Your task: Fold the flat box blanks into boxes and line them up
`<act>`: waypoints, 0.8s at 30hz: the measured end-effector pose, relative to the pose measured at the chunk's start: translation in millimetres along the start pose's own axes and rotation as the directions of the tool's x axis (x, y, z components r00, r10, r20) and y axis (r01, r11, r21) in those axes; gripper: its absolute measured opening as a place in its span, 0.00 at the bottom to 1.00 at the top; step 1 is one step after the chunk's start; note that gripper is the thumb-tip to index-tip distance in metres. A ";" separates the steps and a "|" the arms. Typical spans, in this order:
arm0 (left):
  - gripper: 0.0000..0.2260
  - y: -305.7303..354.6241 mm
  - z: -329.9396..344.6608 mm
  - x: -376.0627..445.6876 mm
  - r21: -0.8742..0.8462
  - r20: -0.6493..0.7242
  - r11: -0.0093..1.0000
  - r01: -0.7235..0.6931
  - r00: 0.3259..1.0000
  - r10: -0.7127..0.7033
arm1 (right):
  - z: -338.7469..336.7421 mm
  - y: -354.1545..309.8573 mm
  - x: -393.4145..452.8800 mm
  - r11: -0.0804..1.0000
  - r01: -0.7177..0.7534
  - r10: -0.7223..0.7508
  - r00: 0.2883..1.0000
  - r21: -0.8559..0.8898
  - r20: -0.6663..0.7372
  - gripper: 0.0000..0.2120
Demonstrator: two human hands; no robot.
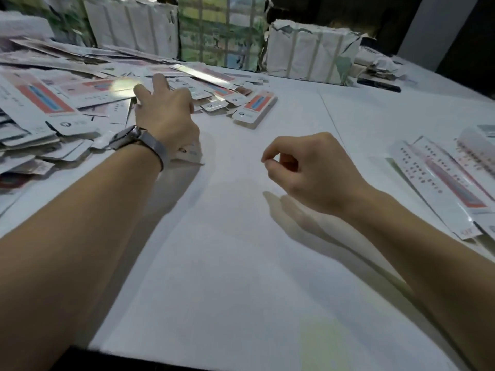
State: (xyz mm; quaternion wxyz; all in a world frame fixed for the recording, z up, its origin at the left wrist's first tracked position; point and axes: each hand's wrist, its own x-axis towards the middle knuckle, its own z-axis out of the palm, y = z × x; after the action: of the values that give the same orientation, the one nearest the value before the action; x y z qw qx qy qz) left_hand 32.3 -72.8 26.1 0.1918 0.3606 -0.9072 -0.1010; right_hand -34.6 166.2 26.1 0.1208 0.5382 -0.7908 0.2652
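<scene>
Flat box blanks lie in a loose, overlapping heap on the white desk, spreading from its left edge toward the middle. They are long white cards, each with a red panel and a blue strip down its length and a small round logo near one end; the printing is too blurred to read. One blank at the heap's right fringe lies slightly apart from the others, red panel up. To the right of the heap, well apart across bare desk, folded boxes lie side by side near the desk's right edge, showing rows of small red characters that cannot be made out.

The left hand reaches over the heap's near edge, palm down, fingers spread and fairly straight, gripping nothing; whether the fingertips touch the blanks cannot be told. A grey-banded wristwatch sits on that wrist. A small flap of card shows just under the heel of that hand. The right hand hovers above the bare desk to the right of the heap, fingers curled inward with thumb and forefinger nearly meeting, nothing visible between them.

Behind the heap, along the far edge, stand paper-wrapped bundles bound with tape, some with torn white wrapping, one with greenish print.
</scene>
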 end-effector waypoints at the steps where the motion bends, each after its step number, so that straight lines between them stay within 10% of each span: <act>1: 0.21 1.7 -2.7 -2.0 -0.028 -0.024 0.999 -0.017 1.000 0.016 | -0.4 0.4 0.1 1.000 -0.003 0.003 1.000 0.001 -0.005 0.05; 7: 0.39 27.6 -23.8 -13.6 -0.325 -0.356 0.899 -0.293 0.919 0.171 | -4.3 2.8 2.1 0.997 -0.041 0.047 0.995 0.067 -0.089 0.05; 10: 0.43 52.7 -36.1 -30.0 -0.668 -0.212 0.665 -0.333 0.942 0.259 | -12.3 4.5 6.0 0.985 -0.060 0.099 0.964 0.160 -0.248 0.06; 15: 0.30 88.7 -37.4 -72.3 -0.958 0.125 0.287 -0.027 0.859 0.496 | -32.0 7.5 16.0 0.939 -0.079 0.233 0.864 0.336 -0.447 0.18; 20: 0.18 104.4 -20.1 -100.2 -0.929 0.359 0.207 0.306 0.615 0.702 | -38.9 14.6 13.7 0.790 -0.176 0.431 0.840 0.587 -0.329 0.18; 24: 0.09 106.9 -8.4 -100.6 -0.850 0.417 0.003 0.527 0.670 0.614 | -30.5 15.0 9.2 0.738 -0.245 0.451 0.872 0.629 -0.191 0.15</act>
State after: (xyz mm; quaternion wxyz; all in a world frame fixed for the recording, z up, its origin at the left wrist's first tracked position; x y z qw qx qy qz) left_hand 37.1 73.5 40.4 0.0028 -0.0003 -0.5472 -0.8370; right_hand -54.7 179.9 51.5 0.0274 0.3362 -0.7254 0.6001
